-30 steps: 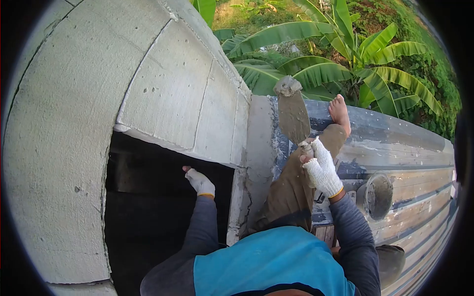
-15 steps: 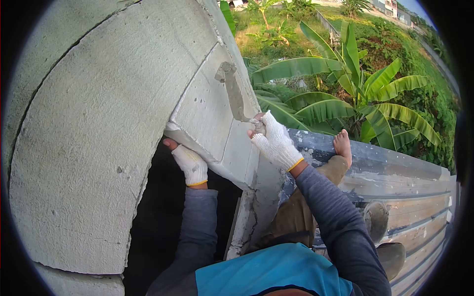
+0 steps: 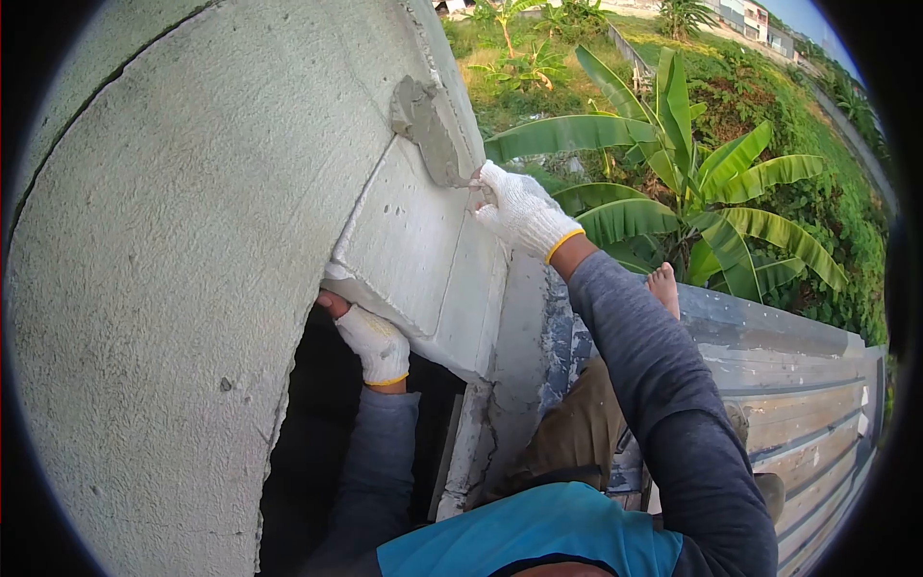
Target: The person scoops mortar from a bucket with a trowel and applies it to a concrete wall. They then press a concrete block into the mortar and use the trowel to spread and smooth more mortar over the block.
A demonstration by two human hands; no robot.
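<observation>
Trowel (image 3: pixel 430 135) — flat, mortar-caked — is gripped in the right hand (image 3: pixel 524 210), left hand (image 3: pixel 373 341) against rough concrete (image 3: pixel 192 260), its finger spread unclear.

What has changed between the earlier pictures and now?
The right hand has carried the trowel from above the person's leg up and leftward to the wall, its blade now at the seam between blocks. The left hand has gone from inside the opening up to the blocks' lower edge. The camera view has shifted too. The right hand still grips the trowel.
</observation>
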